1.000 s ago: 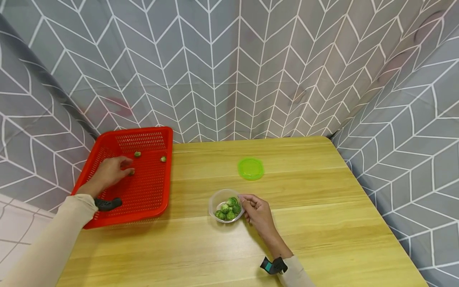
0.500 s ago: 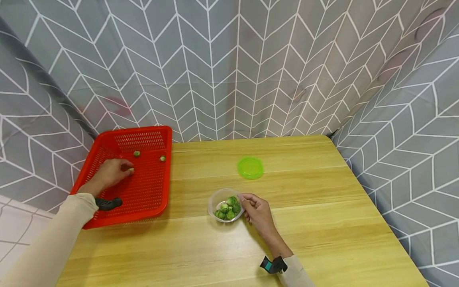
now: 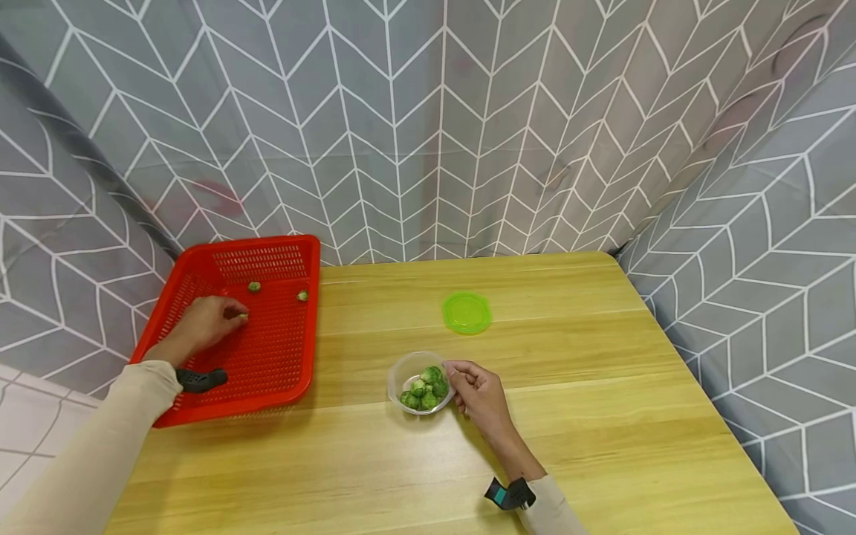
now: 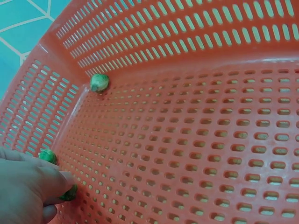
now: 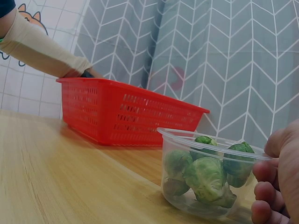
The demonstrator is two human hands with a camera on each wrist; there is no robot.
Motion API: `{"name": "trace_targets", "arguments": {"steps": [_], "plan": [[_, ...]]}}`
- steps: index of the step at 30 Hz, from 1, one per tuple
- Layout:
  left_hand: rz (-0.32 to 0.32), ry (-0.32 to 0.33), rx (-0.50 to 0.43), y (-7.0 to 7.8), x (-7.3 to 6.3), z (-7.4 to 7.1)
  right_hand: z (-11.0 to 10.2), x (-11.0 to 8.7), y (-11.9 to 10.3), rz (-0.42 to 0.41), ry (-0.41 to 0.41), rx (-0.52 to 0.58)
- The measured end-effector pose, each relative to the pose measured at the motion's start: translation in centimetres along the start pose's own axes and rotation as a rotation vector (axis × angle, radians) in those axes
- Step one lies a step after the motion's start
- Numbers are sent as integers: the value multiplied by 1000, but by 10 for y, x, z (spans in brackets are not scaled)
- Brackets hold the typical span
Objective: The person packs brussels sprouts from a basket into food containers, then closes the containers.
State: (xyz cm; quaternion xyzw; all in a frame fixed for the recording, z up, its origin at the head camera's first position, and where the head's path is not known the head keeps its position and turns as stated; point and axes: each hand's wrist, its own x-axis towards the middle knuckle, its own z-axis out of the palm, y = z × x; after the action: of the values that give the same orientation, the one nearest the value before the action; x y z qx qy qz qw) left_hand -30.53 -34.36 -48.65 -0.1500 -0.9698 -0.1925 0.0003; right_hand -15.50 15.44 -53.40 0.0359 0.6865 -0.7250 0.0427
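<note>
- The red basket (image 3: 311, 349) sits on the bench (image 3: 602, 416), and the left hand (image 3: 207, 323) reaches over its wall and down inside.
- The left hand's grip is a fingertip pinch on a small Brussels sprout (image 4: 69, 192), low inside the basket; whether that sprout touches the basket's floor I cannot tell.
- Two loose sprouts lie elsewhere in the basket: a rear sprout (image 3: 254, 286) towards its back wall, and a side sprout (image 3: 303, 296) by its right wall.
- To the right of the basket, apart from it on the bench, stands the clear bowl (image 3: 403, 371), upright, holding a heap of sprouts (image 3: 428, 392).
- The right hand (image 3: 483, 397), on the bowl's side away from the basket, pinches the bowl's rim, other fingers curled beside the wall.
- The green lid (image 3: 467, 312) lies flat on the bench, right of the basket and farther back than the bowl.
- The likeliest slip, I judge, is in the basket: the sprout is small and round and only the fingertips hold it, so an uneven squeeze could pop it out.
- The basket's high wall could catch the left wrist or sleeve if lifted too little, jolting the basket and setting the loose sprouts rolling.
- The bowl looks light and is held at one edge; a downward press there could tip it and spill the heap.
</note>
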Motion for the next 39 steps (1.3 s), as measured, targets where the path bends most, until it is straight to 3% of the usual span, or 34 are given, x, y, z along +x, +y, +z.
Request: {"name": "trace_targets", "arguments": {"steps": [15, 27, 39], "plan": [[32, 77, -9, 7, -7, -8, 2, 0, -1, -25, 2, -6], [-5, 167, -56, 17, -17, -12, 2, -2, 0, -32, 22, -26], [-10, 212, -126, 39, -27, -16, 2, -1, 0, -32, 19, -35]]}}
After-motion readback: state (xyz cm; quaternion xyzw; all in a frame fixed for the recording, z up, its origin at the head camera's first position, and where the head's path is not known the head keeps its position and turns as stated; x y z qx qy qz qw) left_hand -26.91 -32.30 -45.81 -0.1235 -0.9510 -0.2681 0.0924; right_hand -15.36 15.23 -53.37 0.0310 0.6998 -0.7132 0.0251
